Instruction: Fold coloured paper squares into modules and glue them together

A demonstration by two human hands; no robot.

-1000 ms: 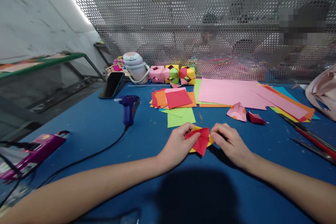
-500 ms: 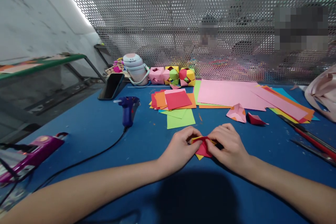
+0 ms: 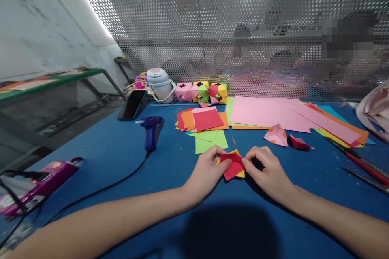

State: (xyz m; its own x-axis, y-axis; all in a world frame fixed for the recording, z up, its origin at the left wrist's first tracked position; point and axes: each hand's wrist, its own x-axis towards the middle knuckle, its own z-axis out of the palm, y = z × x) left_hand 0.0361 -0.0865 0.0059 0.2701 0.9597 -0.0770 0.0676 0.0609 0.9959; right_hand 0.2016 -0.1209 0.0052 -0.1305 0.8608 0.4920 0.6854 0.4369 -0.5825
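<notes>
Red and yellow folded paper is held just above the blue table, its red face towards me and yellow corners showing at the edges. My left hand pinches its left side, with the thumb lying across the red face. At the right edge, the thumb and forefinger of my right hand close on the paper's side. Beyond my hands lie a folded pink paper piece and a small folded red piece. A stack of coloured paper squares lies ahead, with green squares at its near side.
Left of me stand a blue glue gun with its cord, a purple power strip and a phone. Folded paper balls and a bottle line the mesh. Scissors and paper sheets lie right.
The folded paper has turned and opened out, showing more of its red face. My right hand has shifted slightly right, from the paper's middle to its edge.
</notes>
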